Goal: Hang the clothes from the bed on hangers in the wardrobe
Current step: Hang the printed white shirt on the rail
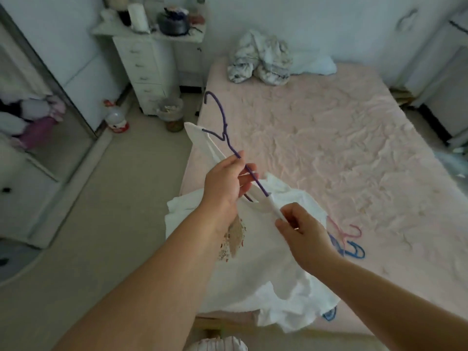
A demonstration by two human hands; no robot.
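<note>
A: Where's the hanger point(222, 122) right now?

B: Up in the air over the near-left corner of the bed point(329, 138), hook pointing away toward the drawers point(148, 69). It's purple wire, tilted, running down toward the person.

A: And the hands?

B: The left hand point(225, 183) has its grip closed on the hanger's wire, fingers curled round it about midway along the sloping arm. The right hand point(301, 231) is lower and nearer, its grip pinched on the white shirt point(253, 262) where the cloth covers the hanger's lower end.

A: So the shirt is partly on?

B: Both ends of the hanger are under white cloth; the far shoulder has fabric over it too, and the middle of the wire is bare. The rest of the shirt droops down onto the bed's corner, just below both hands. There's a printed patch on it, under the left wrist.

A: Anything else on the bed?

B: A pink hanger point(347, 230) and a blue hanger point(354, 250) lie together just right of the right hand, touching the shirt's edge. Another bit of blue pokes out from under the shirt near the bed's edge. A crumpled quilt point(258, 59) sits at the far end, well apart.

A: And the floor?

B: A small bin point(172, 112) stands by the drawers, near the bed's far-left corner.
</note>
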